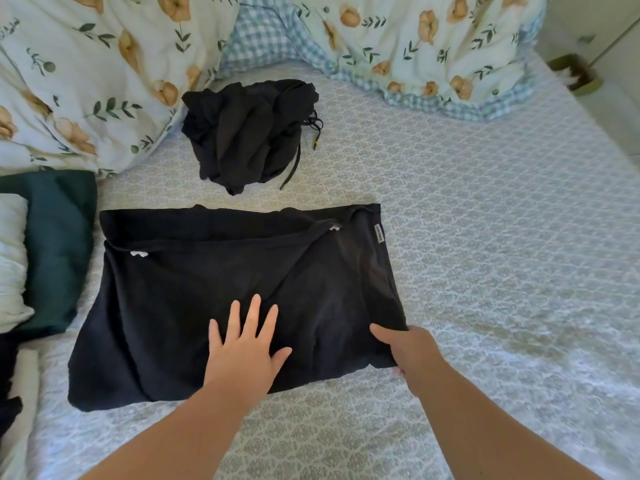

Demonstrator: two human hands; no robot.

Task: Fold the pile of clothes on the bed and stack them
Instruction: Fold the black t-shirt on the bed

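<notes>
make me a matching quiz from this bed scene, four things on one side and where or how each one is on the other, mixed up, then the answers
Things
1. left hand
2. right hand
3. black pile
4. green cushion

Place or state
A. crumpled, far side of the bed, beside the floral duvet
B. pinching the near right corner of the flat black garment
C. at the left edge of the bed, next to a white pillow
D. pressed flat, fingers spread, on the garment

Pairs: 1-D, 2-B, 3-A, 4-C
</notes>
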